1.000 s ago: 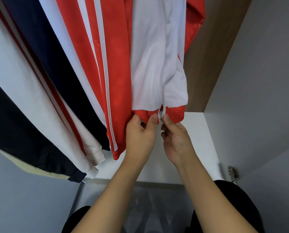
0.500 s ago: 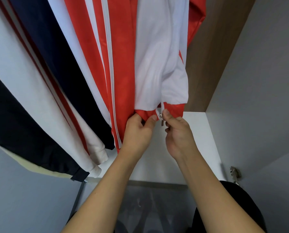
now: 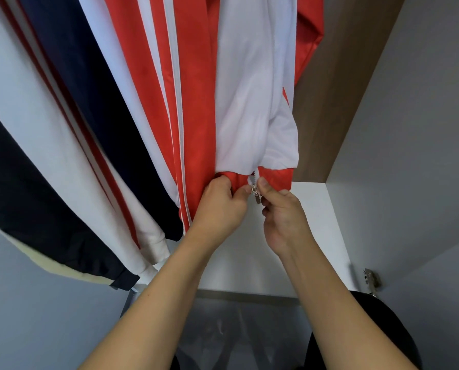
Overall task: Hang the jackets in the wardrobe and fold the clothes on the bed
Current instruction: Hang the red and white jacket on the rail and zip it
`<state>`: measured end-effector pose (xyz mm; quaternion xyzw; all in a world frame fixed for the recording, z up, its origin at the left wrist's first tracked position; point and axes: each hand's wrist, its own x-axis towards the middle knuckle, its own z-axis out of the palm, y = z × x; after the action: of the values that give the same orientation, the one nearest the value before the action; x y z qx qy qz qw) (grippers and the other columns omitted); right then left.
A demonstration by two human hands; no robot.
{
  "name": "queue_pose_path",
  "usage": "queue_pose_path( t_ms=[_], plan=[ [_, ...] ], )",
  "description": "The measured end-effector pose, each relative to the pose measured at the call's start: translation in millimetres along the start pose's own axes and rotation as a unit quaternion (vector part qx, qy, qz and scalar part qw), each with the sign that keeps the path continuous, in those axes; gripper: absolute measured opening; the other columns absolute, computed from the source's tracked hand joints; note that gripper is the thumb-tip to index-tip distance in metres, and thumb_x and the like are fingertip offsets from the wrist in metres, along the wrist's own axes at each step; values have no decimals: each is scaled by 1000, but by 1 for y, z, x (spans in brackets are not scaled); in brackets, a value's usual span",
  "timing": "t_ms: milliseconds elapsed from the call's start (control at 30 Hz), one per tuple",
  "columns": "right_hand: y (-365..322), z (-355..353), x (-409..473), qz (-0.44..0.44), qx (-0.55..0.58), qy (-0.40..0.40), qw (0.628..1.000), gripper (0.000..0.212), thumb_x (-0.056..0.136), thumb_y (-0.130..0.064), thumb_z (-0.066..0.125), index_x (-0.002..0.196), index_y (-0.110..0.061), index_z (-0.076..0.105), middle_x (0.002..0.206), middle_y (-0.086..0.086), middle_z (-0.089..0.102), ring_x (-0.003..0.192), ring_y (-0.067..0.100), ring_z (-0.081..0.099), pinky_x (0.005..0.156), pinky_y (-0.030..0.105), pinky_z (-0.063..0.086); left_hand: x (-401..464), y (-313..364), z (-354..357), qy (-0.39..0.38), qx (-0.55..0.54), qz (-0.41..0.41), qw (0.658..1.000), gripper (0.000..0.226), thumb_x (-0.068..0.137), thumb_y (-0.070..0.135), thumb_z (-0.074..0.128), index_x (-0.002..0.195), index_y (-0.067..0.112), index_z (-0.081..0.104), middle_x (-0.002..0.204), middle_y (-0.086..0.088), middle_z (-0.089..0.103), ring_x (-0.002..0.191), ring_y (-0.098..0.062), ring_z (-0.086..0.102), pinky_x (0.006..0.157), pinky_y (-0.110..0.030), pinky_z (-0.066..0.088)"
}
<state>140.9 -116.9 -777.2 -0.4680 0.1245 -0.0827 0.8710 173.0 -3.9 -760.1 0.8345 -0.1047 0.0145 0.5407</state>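
the left hand (image 3: 220,206) grips the red hem of the red and white jacket (image 3: 252,97), fingers curled over the bunched fabric just left of the zip. the right hand (image 3: 284,217) pinches the hem on the other side, thumb and forefinger closed at the small metal zip pull (image 3: 255,194), which hangs between the two hands. both forearms reach up bare from the bottom of the view.

the jacket hangs inside the wardrobe, furthest right in the row of garments. its body is smooth white cloth with a soft sheen, ending in a red band at the hem; its long red sleeve (image 3: 193,102) carries narrow white stripes down its length and falls straight beside the left hand. the zip's white toothed tape shows just above the pull.

to the left hang a navy and white jacket (image 3: 95,108) with thin red piping and a ribbed white cuff (image 3: 153,244), then a dark navy garment (image 3: 36,193) over a pale cream one.

the wardrobe side panel (image 3: 335,102) is brown wood grain; the white shelf (image 3: 319,225) below is flat and matte. a metal hinge (image 3: 371,280) sits at the lower right.
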Motion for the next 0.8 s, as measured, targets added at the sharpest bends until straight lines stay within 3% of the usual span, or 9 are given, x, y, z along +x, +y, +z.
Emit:
queue_pose_path(
  t_ms=[67, 133, 200, 333, 400, 500, 667, 800],
  plan=[
    [-3, 2, 2, 10, -7, -2, 1000, 12, 84, -18, 70, 84, -7, 66, 73, 0, 63, 58, 4, 53, 56, 16, 42, 1, 3, -5, -21, -81, -12, 996, 30, 92, 20, 64, 95, -10, 63, 75, -6, 56, 67, -14, 47, 61, -45, 45],
    [-11, 2, 6, 22, -31, -28, 999, 22, 78, -21, 70, 93, -7, 64, 78, 4, 58, 61, 8, 45, 61, 23, 32, 1, 4, -11, -27, -120, -12, 992, 24, 92, 16, 64, 93, -7, 65, 66, -2, 53, 59, -13, 42, 57, -31, 37],
    [-23, 0, 10, 47, -56, -72, 995, 18, 73, -25, 68, 86, -12, 65, 74, 1, 56, 61, 9, 42, 62, 25, 29, 3, 5, -17, -42, -122, -16, 991, 20, 93, 15, 63, 84, -3, 66, 53, 7, 44, 49, -10, 34, 54, -25, 32],
    [-37, -6, 18, 69, -123, -110, 984, 17, 71, -25, 71, 75, -12, 61, 67, -1, 56, 61, 10, 42, 63, 24, 30, 11, 10, -22, -70, -105, -28, 992, 27, 93, 17, 64, 84, -8, 61, 56, -3, 38, 52, -18, 32, 55, -29, 30],
    [-38, -6, 20, 51, -128, -104, 985, 15, 66, -25, 74, 65, -17, 62, 67, -1, 57, 62, 9, 42, 64, 23, 30, 12, 11, -22, -76, -111, -36, 990, 23, 92, 17, 64, 74, 3, 61, 48, 8, 38, 45, -11, 32, 50, -23, 29],
    [-33, -2, 19, 29, -107, -76, 991, 16, 62, -24, 77, 57, -21, 62, 65, -2, 59, 60, 8, 43, 64, 23, 31, 12, 10, -20, -76, -125, -53, 988, 33, 92, 15, 64, 61, 16, 54, 44, 14, 37, 40, -6, 30, 46, -20, 28],
    [-19, -2, 20, -5, -82, -24, 996, 26, 78, -10, 74, 55, -19, 68, 65, -1, 66, 56, 7, 52, 59, 18, 42, 9, 5, -14, -79, -96, -54, 991, 31, 92, 16, 64, 64, 10, 54, 46, 9, 35, 40, -8, 27, 48, -23, 25],
    [-13, -2, 20, -10, -63, -12, 998, 13, 79, -10, 74, 66, -12, 72, 74, 4, 69, 62, 9, 56, 59, 14, 45, 13, 3, -18, -77, -85, -66, 991, 25, 90, 22, 68, 74, 4, 62, 45, 10, 36, 41, -10, 30, 49, -26, 29]
  ],
)
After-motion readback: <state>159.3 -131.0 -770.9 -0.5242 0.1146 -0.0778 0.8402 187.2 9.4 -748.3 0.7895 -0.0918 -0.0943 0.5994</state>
